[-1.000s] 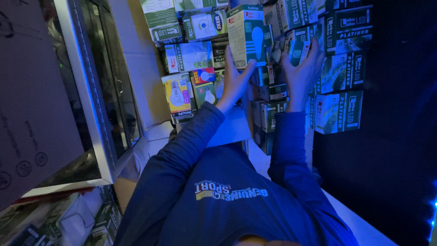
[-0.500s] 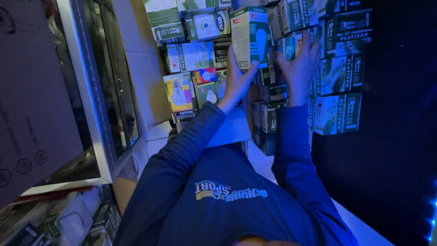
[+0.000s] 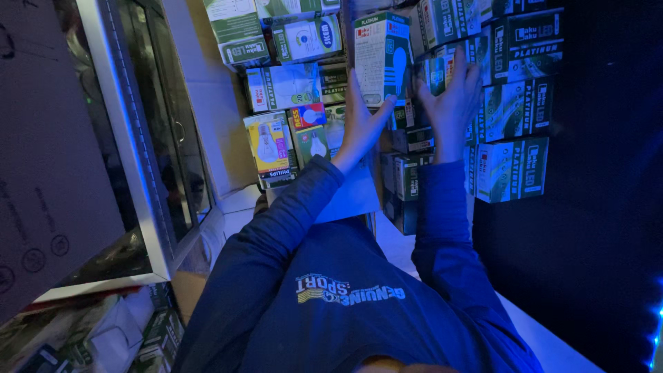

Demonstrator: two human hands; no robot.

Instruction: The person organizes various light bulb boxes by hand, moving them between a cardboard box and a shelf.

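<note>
My left hand (image 3: 360, 128) grips the lower end of a tall white-and-green light-bulb box (image 3: 382, 59), thumb on one side and fingers behind it. The box stands against a stack of similar cartons. My right hand (image 3: 452, 103) is just to the right of it, fingers spread flat against a dark green carton (image 3: 442, 69) in the stack, holding nothing. Both arms are in dark blue sleeves.
Rows of green bulb cartons (image 3: 514, 110) fill the right side, and mixed white, yellow and red bulb boxes (image 3: 273, 145) the left. A glass-fronted cabinet with a pale frame (image 3: 131, 159) and a brown cardboard sheet (image 3: 48, 173) stand at left. A white surface (image 3: 545, 338) lies below.
The white-and-green box has shifted slightly right, closer to the green stack, with my left hand following. My right hand stays spread on the cartons.
</note>
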